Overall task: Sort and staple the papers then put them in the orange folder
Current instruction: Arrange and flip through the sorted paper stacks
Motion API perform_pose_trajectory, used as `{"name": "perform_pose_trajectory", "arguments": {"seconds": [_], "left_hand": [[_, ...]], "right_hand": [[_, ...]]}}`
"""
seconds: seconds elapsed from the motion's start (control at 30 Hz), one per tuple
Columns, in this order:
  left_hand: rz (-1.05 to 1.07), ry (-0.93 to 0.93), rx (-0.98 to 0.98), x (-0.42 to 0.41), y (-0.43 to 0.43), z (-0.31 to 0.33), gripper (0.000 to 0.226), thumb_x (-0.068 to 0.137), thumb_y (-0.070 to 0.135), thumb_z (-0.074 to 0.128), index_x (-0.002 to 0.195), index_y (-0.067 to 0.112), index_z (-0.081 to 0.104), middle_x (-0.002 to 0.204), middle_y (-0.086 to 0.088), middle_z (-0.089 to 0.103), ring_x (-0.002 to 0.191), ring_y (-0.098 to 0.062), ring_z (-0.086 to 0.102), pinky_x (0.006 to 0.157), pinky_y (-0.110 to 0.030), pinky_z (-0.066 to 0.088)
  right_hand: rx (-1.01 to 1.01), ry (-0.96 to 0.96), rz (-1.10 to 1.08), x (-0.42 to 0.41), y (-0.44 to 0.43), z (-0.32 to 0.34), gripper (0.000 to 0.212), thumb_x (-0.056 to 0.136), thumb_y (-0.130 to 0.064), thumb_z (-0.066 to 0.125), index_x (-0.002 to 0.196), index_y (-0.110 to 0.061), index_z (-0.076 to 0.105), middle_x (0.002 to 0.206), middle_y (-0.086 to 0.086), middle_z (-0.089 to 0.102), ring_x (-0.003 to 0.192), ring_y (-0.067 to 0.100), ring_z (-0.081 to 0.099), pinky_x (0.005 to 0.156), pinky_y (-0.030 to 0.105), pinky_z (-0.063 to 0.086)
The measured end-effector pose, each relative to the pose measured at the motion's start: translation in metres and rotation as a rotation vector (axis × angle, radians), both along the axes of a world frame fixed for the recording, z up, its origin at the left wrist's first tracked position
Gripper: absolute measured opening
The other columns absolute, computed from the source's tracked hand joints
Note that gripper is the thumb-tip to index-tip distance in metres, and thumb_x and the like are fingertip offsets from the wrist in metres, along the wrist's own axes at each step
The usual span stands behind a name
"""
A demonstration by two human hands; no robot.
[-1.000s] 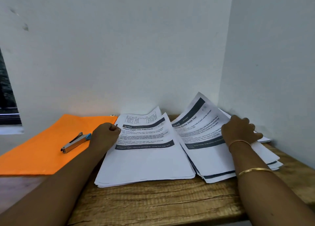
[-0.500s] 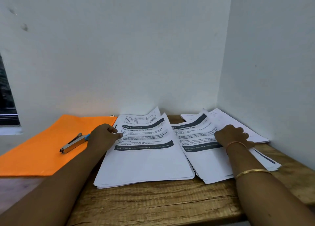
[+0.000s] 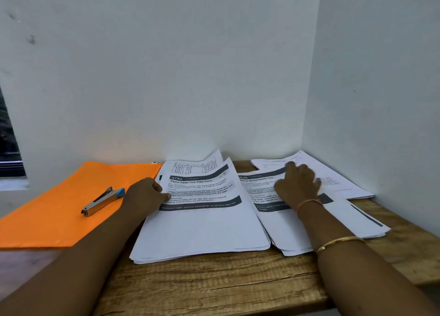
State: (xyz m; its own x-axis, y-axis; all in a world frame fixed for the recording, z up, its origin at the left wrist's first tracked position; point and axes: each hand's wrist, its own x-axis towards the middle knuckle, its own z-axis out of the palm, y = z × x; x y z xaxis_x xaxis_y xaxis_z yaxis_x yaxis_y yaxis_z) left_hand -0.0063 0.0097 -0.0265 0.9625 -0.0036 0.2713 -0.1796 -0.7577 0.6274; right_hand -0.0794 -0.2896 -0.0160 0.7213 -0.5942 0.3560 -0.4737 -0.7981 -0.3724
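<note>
Lifted sheet now down flat; right hand [image 3: 297, 187] slid toward the back over the right stack [image 3: 292, 232]. It's blurred and rests on the top sheet, fingers bent, grip unclear. Left hand [image 3: 146, 195] grips the left stack [image 3: 202, 230] edge, fingers curled, thumb on top. Orange folder [image 3: 59, 211] lies left on the table [image 3: 214, 287], stapler [image 3: 103, 201] on it.

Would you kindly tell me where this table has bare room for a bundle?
Bare wood along the front of the wooden table, before the white paper stacks; the orange folder around the silver stapler. The back right corner is crowded with overlapping sheets.
</note>
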Motion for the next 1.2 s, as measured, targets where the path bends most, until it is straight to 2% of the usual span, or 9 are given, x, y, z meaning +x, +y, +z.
{"name": "perform_pose_trajectory", "arguments": {"seconds": [0.1,0.2,0.27,0.4,0.53,0.7,0.93,1.1,1.2], "left_hand": [[0.007,-0.012,0.000,0.001,0.001,0.000,0.026,0.081,0.025,0.071,0.098,0.009,0.059,0.110,-0.010,0.062,0.088,-0.017,0.047,0.071,-0.027,0.035],[0.009,-0.021,-0.003,0.001,0.001,-0.001,0.031,0.081,0.025,0.072,0.103,0.008,0.059,0.112,-0.010,0.062,0.089,-0.017,0.047,0.071,-0.027,0.034],[0.013,-0.032,-0.010,0.001,0.001,-0.001,0.032,0.080,0.023,0.073,0.105,0.008,0.059,0.113,-0.010,0.062,0.089,-0.018,0.049,0.071,-0.026,0.034],[0.018,-0.064,-0.026,-0.001,0.002,0.001,0.039,0.077,0.020,0.075,0.111,0.009,0.059,0.114,-0.009,0.063,0.101,-0.024,0.057,0.073,-0.027,0.037],[0.025,-0.074,-0.043,-0.003,0.001,0.004,0.046,0.076,0.019,0.076,0.116,0.010,0.056,0.114,-0.010,0.063,0.102,-0.026,0.057,0.072,-0.028,0.038],[0.033,-0.060,-0.042,-0.004,-0.002,0.005,0.057,0.075,0.022,0.078,0.124,0.009,0.051,0.116,-0.013,0.062,0.105,-0.027,0.056,0.074,-0.028,0.037],[0.051,-0.175,-0.066,-0.006,0.001,0.006,0.031,0.084,0.018,0.069,0.110,0.004,0.060,0.112,-0.013,0.062,0.101,-0.028,0.055,0.071,-0.027,0.032],[0.051,-0.227,-0.120,-0.005,0.002,0.005,0.014,0.092,0.018,0.058,0.090,0.005,0.055,0.077,-0.001,0.053,0.076,-0.021,0.046,0.056,-0.029,0.028],[0.037,-0.314,-0.175,-0.006,0.002,0.007,0.015,0.094,0.017,0.052,0.092,0.003,0.053,0.084,-0.010,0.058,0.073,-0.023,0.047,0.057,-0.031,0.030]], "right_hand": [[0.151,-0.089,0.331,0.005,0.018,-0.003,0.042,0.089,-0.023,0.055,0.129,-0.013,0.051,0.130,0.013,0.051,0.124,0.031,0.046,0.104,0.040,0.036],[0.222,-0.066,0.559,0.003,0.032,-0.004,0.039,0.091,-0.026,0.058,0.128,-0.014,0.055,0.132,0.005,0.052,0.126,0.022,0.046,0.105,0.034,0.035],[0.205,0.000,0.626,0.002,0.039,-0.004,0.040,0.089,-0.035,0.058,0.126,-0.020,0.059,0.133,0.001,0.054,0.126,0.019,0.046,0.107,0.037,0.034],[0.179,0.077,0.616,0.008,0.042,-0.008,0.058,0.066,-0.054,0.047,0.115,-0.029,0.065,0.125,0.001,0.061,0.118,0.022,0.053,0.102,0.044,0.039],[0.136,0.117,0.620,0.006,0.042,-0.007,0.043,0.084,-0.039,0.057,0.124,-0.025,0.059,0.133,0.004,0.053,0.127,0.024,0.045,0.106,0.046,0.033],[0.060,0.161,0.634,0.008,0.041,-0.007,0.045,0.090,-0.036,0.055,0.134,-0.025,0.050,0.142,0.003,0.044,0.134,0.021,0.034,0.112,0.046,0.023],[0.081,0.143,0.654,0.005,0.040,-0.007,0.042,0.092,-0.036,0.055,0.130,-0.021,0.053,0.140,0.004,0.045,0.132,0.022,0.037,0.111,0.046,0.025],[0.097,0.148,0.663,0.008,0.036,-0.010,0.042,0.091,-0.041,0.055,0.130,-0.026,0.055,0.139,0.004,0.047,0.132,0.021,0.037,0.110,0.046,0.028],[0.111,0.143,0.665,0.010,0.035,-0.011,0.045,0.090,-0.046,0.054,0.131,-0.029,0.055,0.139,0.002,0.049,0.131,0.022,0.039,0.108,0.046,0.031]]}}
